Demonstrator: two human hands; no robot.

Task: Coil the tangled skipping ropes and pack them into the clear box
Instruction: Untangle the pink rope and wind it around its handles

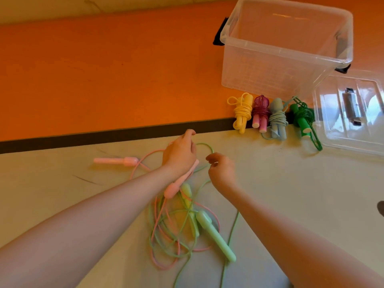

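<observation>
Left hand [180, 154] grips pink handle [181, 180]; right hand [220, 169] pinches green cord [204, 145], near mat edge [104, 136].

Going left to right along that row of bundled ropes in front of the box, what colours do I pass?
Yellow coiled rope → dark pink coiled rope → pale blue coiled rope → dark green coiled rope → clear plastic lid.

We see everything through one wide-angle head camera, looking forward and steeply down past our forearms onto the pale grey-green tabletop [270, 183] (close beneath us), with the orange surface [104, 69] beyond filling the frame's top.
</observation>
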